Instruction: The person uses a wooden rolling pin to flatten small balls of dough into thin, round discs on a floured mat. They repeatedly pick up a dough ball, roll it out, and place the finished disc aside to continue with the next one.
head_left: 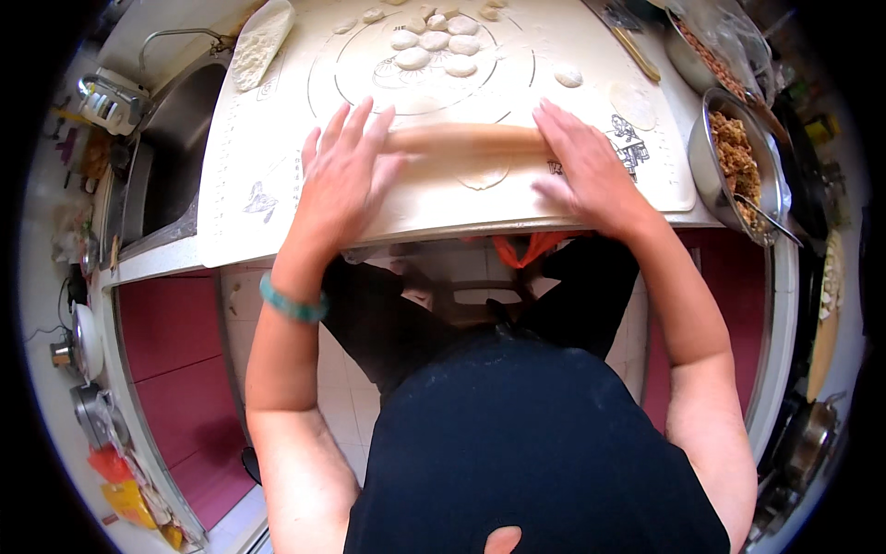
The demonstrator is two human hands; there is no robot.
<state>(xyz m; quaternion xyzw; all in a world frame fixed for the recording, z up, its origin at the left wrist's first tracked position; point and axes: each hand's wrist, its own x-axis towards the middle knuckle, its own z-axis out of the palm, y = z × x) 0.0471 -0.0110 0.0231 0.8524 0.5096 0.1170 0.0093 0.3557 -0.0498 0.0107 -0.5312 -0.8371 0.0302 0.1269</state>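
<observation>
A wooden rolling pin (461, 138), blurred, lies crosswise on the cream printed mat (240, 185) over a thin round of dough (482, 177). My left hand (343, 175) rests on the pin's left end, fingers stretched out and apart. On the right end is my right hand (581, 166), its fingers extended and thumb spread, slightly smeared. Farther back on the mat sit several floured dough pieces (436, 42). A flatter pale round (633, 103) lies toward the right.
Left of the mat are a steel sink (171, 157) and a floury scoop or bag (260, 51). At right stand a bowl of minced filling (734, 157) with a spoon, another bowl (701, 60) and a wooden-handled utensil (637, 55). The counter edge runs below my hands.
</observation>
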